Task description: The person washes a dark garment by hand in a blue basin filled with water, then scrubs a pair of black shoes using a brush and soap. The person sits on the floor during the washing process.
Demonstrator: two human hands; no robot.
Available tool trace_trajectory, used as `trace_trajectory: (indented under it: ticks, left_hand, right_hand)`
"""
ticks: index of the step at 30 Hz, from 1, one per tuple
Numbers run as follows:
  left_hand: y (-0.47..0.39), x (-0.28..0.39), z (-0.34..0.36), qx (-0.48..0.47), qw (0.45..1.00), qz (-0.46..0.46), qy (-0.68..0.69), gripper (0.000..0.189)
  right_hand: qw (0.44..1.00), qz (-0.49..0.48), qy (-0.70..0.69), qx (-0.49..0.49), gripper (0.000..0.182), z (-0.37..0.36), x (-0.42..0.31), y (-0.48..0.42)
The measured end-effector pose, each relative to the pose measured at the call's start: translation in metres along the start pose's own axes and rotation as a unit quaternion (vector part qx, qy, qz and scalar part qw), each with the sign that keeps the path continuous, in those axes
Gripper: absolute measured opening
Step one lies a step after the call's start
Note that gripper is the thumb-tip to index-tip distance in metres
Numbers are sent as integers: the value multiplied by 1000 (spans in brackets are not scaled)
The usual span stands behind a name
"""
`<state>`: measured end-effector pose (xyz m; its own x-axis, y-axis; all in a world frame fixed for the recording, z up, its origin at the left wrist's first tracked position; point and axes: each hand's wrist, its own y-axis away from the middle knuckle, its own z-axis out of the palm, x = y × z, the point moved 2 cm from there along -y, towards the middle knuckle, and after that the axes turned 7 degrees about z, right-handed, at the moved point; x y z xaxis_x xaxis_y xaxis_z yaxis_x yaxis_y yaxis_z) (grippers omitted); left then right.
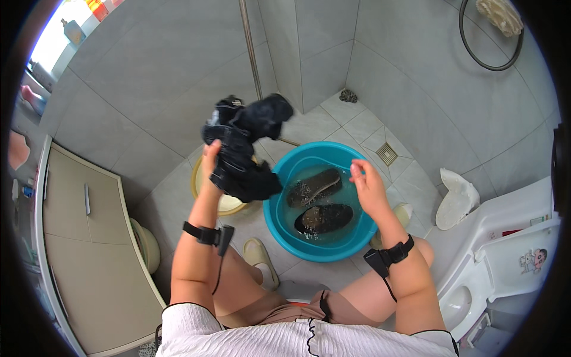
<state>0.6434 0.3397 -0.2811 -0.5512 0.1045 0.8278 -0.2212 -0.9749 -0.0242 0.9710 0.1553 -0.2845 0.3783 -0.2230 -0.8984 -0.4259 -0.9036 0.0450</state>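
Note:
My left hand (pixel 211 165) grips a bunched black cloth item (pixel 238 151), slightly blurred, above the left side of a blue plastic basin (pixel 275 223). Its exact kind cannot be told. Under shallow cloudy water in the basin lie two dark shoe-shaped pieces (pixel 325 218), one above the other in the view; whether they are whole shoes or insoles is unclear. My right hand (pixel 369 185) hovers over the basin's right rim, fingers loosely curled and nothing visible in them. Partly behind the cloth and my left forearm stands a yellow-rimmed basin (pixel 229 205).
On the left stands a beige cabinet (pixel 89 285) with a pale tub (pixel 147 245) beside it. At right are a white toilet (pixel 459 303) and a white plastic piece (pixel 455 201). A floor drain (pixel 386 154) and a metal pole (pixel 251 49) lie beyond the basins.

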Motion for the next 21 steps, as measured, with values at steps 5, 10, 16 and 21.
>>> trace_trajectory:
  ticks: [5, 10, 16, 21]
  left_hand:
    - [-30, 26, -88, 73, 945, -36, -315, 55]
    - [-46, 42, -176, 93, 582, -202, -782, 46]
    - [-45, 87, -171, 73, 744, -54, -661, 38]
    - [19, 152, -191, 81, 607, -18, -790, 30]
  right_hand:
    - [961, -39, 245, -126, 44, 9, 24, 21]
    - [868, 21, 357, -345, 48, 29, 45, 35]
    - [876, -16, 425, -228, 59, 39, 53, 22]
    - [831, 29, 425, -358, 63, 55, 70, 22]
